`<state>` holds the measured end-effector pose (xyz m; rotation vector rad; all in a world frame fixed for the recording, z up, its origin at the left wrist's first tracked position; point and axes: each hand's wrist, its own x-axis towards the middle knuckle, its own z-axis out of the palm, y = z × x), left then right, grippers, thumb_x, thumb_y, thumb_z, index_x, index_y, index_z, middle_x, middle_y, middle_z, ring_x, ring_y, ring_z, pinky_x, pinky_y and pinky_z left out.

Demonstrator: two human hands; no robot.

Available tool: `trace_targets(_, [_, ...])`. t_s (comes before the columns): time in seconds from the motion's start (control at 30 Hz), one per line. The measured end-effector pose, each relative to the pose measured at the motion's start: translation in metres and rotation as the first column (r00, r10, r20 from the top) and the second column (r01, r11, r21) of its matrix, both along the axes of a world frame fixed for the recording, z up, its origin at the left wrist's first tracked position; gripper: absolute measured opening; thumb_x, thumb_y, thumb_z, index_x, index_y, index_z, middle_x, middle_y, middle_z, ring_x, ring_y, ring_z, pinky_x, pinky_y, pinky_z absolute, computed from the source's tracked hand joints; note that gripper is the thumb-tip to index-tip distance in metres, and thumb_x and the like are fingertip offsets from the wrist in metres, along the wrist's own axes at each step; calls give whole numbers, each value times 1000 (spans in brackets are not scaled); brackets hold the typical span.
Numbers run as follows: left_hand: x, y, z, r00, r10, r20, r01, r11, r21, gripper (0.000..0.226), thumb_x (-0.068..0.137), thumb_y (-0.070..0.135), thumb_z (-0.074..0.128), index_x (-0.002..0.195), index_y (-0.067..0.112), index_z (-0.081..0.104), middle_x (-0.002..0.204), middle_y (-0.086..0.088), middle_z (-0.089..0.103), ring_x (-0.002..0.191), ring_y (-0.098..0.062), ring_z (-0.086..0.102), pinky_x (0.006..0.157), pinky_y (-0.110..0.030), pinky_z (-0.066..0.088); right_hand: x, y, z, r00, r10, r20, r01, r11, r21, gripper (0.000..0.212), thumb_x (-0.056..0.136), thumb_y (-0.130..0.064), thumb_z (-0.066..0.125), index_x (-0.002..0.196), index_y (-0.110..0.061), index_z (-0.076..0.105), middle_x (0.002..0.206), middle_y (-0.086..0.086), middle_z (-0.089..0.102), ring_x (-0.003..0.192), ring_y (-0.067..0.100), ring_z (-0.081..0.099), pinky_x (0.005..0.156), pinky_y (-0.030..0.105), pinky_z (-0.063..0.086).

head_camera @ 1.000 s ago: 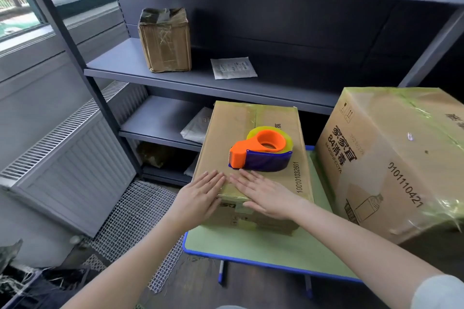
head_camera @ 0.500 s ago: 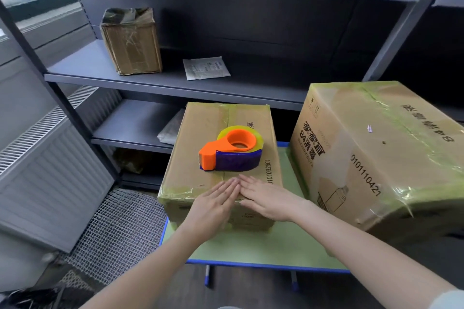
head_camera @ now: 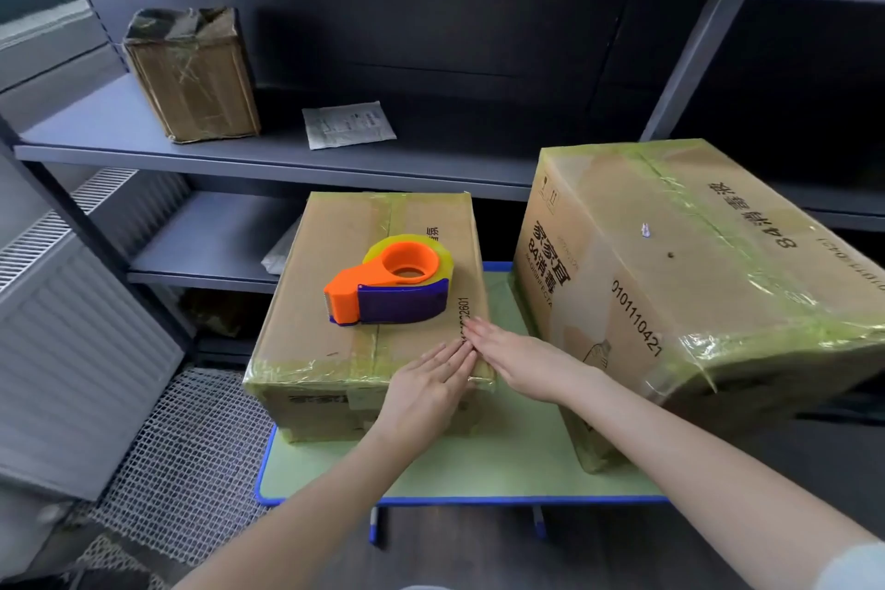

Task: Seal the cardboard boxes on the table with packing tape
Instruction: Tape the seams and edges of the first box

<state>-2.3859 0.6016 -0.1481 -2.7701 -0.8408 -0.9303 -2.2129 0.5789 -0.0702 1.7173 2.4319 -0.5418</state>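
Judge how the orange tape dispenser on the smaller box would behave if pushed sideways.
The tape dispenser lies flat on its side on the smaller box, so it would probably slide, not roll. Its plastic body looks rigid. The glossy tape beneath may ease slipping.

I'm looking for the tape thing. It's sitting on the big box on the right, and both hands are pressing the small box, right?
Not quite. The head view shows the tape dispenser sitting on the small box, not the big box on the right. The left hand and right hand do press the small box.
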Motion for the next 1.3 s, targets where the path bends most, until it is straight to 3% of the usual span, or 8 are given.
trace_targets(0.17, [8,-6,6,998,44,34,-44,999,-7,38,85,32,47,101,8,74,107,-6,70,99,-14,67,91,-28,49,10,1,6,997,71,37,-70,996,-47,65,95,1,35,151,-9,3,159,2,-6,145,8,-5,113,18,3])
trace_targets(0.33, [14,-10,9,994,103,22,-103,995,14,41,86,36,46,97,9,75,104,-5,71,97,-14,68,92,-26,47,8,0,12,988,110,109,-105,993,-47,77,94,-18,54,151,-9,3,159,2,-6,145,9,-1,117,27,15])
trace_targets(0.53, [11,-19,8,997,79,-21,-79,997,-11,45,80,28,48,112,3,68,118,-13,65,110,-22,62,98,-35,47,1,0,16,980,113,164,-115,993,4,79,92,-28,56,151,-8,8,159,3,1,146,12,4,115,31,24])
trace_targets(0.73, [22,-15,1,989,133,-64,-127,988,88,52,67,40,79,98,-1,72,105,-16,69,99,-24,67,87,-34,53,-6,2,17,978,96,187,-110,992,64,77,89,-31,58,150,-7,17,158,6,13,144,15,19,111,32,31])
trace_targets(0.9, [26,-13,-4,987,159,21,-160,972,170,45,91,36,47,96,0,73,102,-15,70,95,-23,69,86,-34,52,-7,4,17,980,85,177,-101,992,81,77,87,-35,60,149,-8,23,156,7,20,140,19,29,109,33,33])
trace_targets(1.07, [26,-14,-6,983,167,80,-178,969,171,43,95,33,44,95,2,74,100,-12,71,94,-21,69,87,-32,51,-5,5,17,981,93,171,-106,992,64,76,89,-39,58,149,-9,22,157,6,20,139,20,30,109,33,31])
trace_targets(1.17, [25,-12,-4,987,141,78,-152,972,176,27,79,26,73,92,3,75,98,-13,72,92,-21,70,85,-32,52,-5,6,18,984,74,162,-84,995,55,75,89,-39,58,149,-10,24,156,6,22,137,21,34,108,33,32])
trace_targets(1.3, [23,-12,-3,994,107,14,-108,988,112,43,57,21,90,92,2,75,98,-13,72,91,-22,70,84,-33,52,-4,4,19,987,58,150,-64,997,36,75,89,-41,59,149,-11,24,157,4,20,137,22,33,108,32,31])
